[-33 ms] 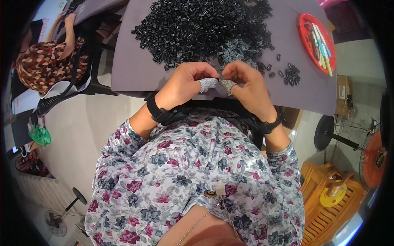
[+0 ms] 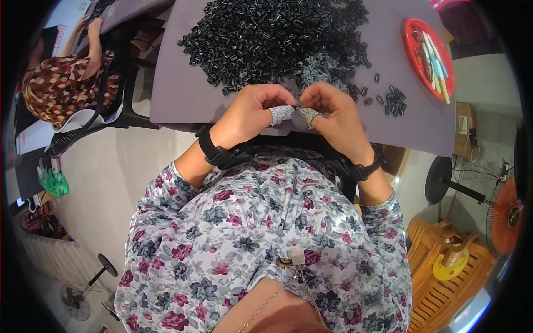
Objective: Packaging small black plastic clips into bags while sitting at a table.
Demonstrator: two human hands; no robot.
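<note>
My left hand and my right hand meet at the near edge of a grey-purple table. Each thumb wears a grey speckled finger cover. Together the fingertips pinch a small black part, which is mostly hidden. Just beyond the hands lies a large heap of small black plastic parts. A small separate cluster of black parts sits to the right of my right hand. Both wrists carry black bands.
A round red tray with pen-like tools lies at the table's far right. Another person in a patterned top sits at the left beside a black chair. A fan and an orange slatted crate stand on the right.
</note>
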